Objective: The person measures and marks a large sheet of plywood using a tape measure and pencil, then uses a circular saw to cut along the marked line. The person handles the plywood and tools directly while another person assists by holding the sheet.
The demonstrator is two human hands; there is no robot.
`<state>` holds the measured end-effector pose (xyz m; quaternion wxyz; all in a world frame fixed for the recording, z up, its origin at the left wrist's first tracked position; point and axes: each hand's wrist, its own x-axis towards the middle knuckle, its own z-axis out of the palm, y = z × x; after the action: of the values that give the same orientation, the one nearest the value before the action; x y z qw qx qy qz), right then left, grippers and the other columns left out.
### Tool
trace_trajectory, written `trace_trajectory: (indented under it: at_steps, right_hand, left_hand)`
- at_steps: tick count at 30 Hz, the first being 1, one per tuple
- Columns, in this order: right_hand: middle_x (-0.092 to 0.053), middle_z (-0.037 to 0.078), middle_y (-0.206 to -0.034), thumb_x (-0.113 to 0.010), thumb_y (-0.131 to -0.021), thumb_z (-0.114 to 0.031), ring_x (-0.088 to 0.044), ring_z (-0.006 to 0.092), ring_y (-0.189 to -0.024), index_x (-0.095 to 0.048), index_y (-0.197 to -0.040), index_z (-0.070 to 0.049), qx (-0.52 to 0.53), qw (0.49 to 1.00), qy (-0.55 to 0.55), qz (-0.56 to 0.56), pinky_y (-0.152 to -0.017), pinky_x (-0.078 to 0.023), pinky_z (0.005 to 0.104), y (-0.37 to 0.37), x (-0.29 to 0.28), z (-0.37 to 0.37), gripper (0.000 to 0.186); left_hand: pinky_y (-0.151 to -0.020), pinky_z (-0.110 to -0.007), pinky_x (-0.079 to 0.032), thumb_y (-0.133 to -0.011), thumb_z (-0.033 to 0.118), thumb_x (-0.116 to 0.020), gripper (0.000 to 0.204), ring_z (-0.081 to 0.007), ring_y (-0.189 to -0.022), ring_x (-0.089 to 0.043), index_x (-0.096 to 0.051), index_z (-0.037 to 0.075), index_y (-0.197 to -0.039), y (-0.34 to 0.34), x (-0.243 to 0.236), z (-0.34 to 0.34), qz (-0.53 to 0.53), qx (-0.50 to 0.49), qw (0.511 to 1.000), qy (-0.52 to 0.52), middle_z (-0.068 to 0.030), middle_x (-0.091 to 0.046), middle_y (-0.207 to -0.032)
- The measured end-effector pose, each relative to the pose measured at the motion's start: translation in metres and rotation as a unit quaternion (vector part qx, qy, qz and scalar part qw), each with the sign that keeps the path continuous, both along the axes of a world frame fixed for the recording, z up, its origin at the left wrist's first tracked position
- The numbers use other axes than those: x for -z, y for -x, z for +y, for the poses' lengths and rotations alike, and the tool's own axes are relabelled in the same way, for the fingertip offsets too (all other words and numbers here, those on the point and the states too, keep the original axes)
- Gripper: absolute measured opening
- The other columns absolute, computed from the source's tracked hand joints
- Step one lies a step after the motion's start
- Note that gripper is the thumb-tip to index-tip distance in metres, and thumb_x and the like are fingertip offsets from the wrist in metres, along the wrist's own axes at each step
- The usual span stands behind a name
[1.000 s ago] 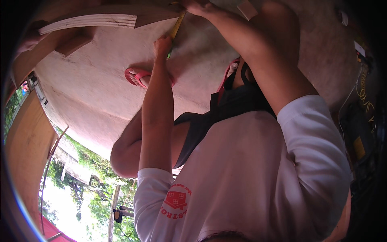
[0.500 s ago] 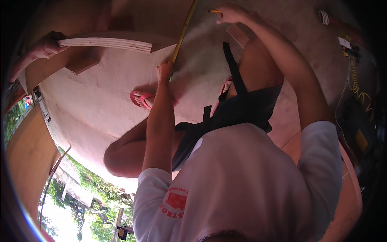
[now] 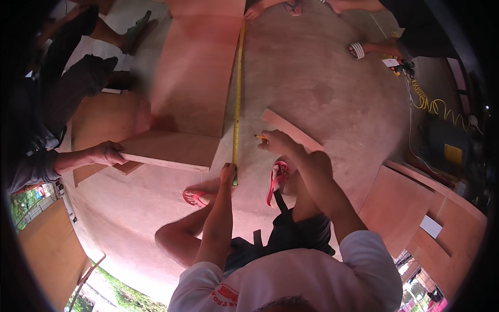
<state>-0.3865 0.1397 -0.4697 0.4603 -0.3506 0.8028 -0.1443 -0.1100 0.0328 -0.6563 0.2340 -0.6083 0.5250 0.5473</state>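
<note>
My left hand (image 3: pixel 227 173) is closed round the near end of a tape measure, and a bit of green shows beside the fingers. Its yellow blade (image 3: pixel 239 93) runs straight away from me, alongside a plywood assembly (image 3: pixel 192 83). My right hand (image 3: pixel 277 142) pinches a yellow pencil (image 3: pixel 260 137) with its tip pointing left, over the floor to the right of the blade. Close by that hand lies a narrow wooden strip (image 3: pixel 291 128), set at a slant. The assembly's near panel (image 3: pixel 171 148) shows a layered edge toward me.
A co-worker's hand (image 3: pixel 107 153) grips the near panel's left corner. Another person's hand (image 3: pixel 254 10) is at the far end of the blade. A striped slipper (image 3: pixel 357 50), a coiled yellow hose (image 3: pixel 431 105) and plywood sheets (image 3: pixel 397 200) lie to the right.
The view has lifted, showing more of the far floor and other people. My right hand with the pencil has come down nearer to my left hand, which keeps hold of the tape measure.
</note>
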Motion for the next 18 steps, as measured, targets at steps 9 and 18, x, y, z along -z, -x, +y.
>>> trace_trajectory:
  at_steps: [9, 18]
  right_hand:
    - [-0.068, 0.021, -0.088, -0.073, -0.092, -0.039, -0.07, 0.0347, -0.087, -0.062, -0.098, -0.001, 0.224, 0.974, 0.022, 0.02, -0.078, -0.052, 0.0427, -0.108, -0.067, 0.089, 0.04]
    - [-0.071, 0.022, -0.094, -0.07, -0.091, -0.051, -0.071, 0.0372, -0.09, -0.064, -0.1, 0.0, 0.405, 0.908, -0.02, -0.106, -0.081, -0.053, 0.0462, -0.118, -0.217, 0.231, 0.051]
  left_hand:
    - [-0.063, -0.053, -0.059, -0.086, 0.028, -0.061, 0.036, -0.0311, -0.085, -0.068, -0.07, 0.006, -0.113, 0.062, -0.133, 0.008, -0.085, 0.026, 0.995, -0.053, -0.0173, -0.07, -0.102]
    - [-0.06, -0.048, -0.054, -0.094, 0.037, -0.062, 0.036, -0.029, -0.067, -0.072, -0.075, 0.005, -0.084, -0.05, -0.183, 0.01, -0.083, 0.226, 0.967, -0.087, -0.0136, -0.07, -0.071]
